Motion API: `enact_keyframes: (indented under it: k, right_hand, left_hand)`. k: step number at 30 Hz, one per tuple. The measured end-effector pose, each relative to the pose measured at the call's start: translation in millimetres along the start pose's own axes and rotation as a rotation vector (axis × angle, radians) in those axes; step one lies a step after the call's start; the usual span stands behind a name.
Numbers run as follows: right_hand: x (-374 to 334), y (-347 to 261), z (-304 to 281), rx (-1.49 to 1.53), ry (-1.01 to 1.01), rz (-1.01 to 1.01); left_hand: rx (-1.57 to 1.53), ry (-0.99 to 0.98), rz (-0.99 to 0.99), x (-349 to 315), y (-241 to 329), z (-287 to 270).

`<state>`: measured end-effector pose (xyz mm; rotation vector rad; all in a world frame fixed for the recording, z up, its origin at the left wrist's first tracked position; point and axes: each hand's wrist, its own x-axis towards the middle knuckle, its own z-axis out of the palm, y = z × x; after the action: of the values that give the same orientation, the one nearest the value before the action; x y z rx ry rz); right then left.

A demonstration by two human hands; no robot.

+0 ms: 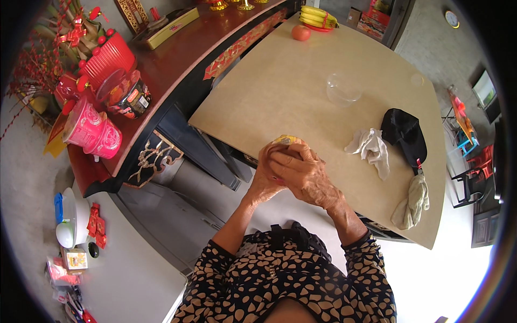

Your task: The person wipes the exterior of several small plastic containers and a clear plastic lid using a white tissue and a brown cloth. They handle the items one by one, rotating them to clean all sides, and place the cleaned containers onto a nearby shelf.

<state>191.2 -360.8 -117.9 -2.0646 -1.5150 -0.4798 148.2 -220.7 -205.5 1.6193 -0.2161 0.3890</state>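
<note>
Both of my hands are closed together in front of me, close to the near edge of the beige table [258, 97]. My left hand [265, 175] wraps round a small thing with a yellow patterned top [288, 139]. Over it lies my right hand [306, 173], its bent fingers pressed on the same thing. Only the top shows above the fingers, so its kind cannot be made out. To the right on the table lie a crumpled white cloth glove [371, 149], a black cap [404, 134] and a greyish glove [413, 203]. Farther off stands a clear plastic bowl [342, 91].
At the table's far end are bananas [318, 17] on a red plate and a round reddish fruit [301, 33]. A dark red altar table [177, 32] on the left bears pink tubs [92, 129] and a potted plant. Below it, a grey counter [124, 264] holds small items.
</note>
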Motion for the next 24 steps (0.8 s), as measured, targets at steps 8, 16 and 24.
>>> enact_keyframes:
  k: [8,16,24]
  right_hand:
    - [-6,-8,0,0.023,0.000,0.012]
    - [-13,18,3,-0.138,0.097,0.355]
    - [-24,12,-1,-0.197,0.123,0.197]
  left_hand:
    - [0.045,0.058,-0.061,-4,3,-1]
    - [-0.149,0.130,-0.189,-3,5,12]
    - [-0.137,0.100,-0.196,0,17,10]
